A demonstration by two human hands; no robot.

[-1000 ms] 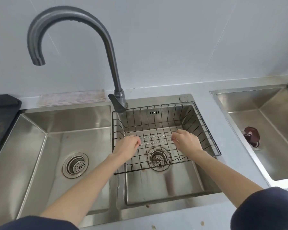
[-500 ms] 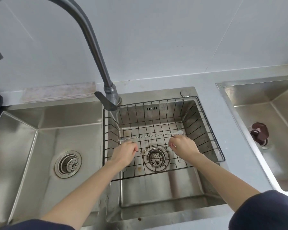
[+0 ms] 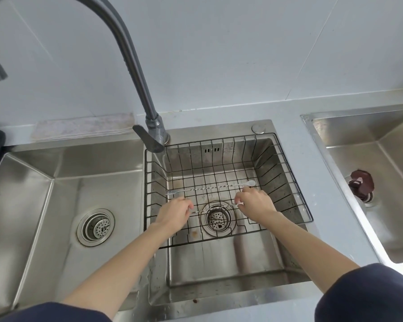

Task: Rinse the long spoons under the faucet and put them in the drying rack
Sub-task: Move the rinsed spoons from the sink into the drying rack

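Nearest, our left hand (image 3: pixel 175 211) and right hand (image 3: pixel 256 204) pinch the two ends of a thin twisted steel long spoon (image 3: pixel 215 208), holding it level just above the black wire drying rack (image 3: pixel 286 182) floor. We should lower both ends together across the wires. Beyond, a second twisted spoon (image 3: pixel 209 188) lies in the rack.

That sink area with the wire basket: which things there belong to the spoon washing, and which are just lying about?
Part of the job:
- long spoon lying in the rack
- second long spoon, held at its ends by the left hand and right hand
- wire drying rack
- faucet

Just lying about:
- folded cloth
- dark red stopper in the far right sink
- left basin
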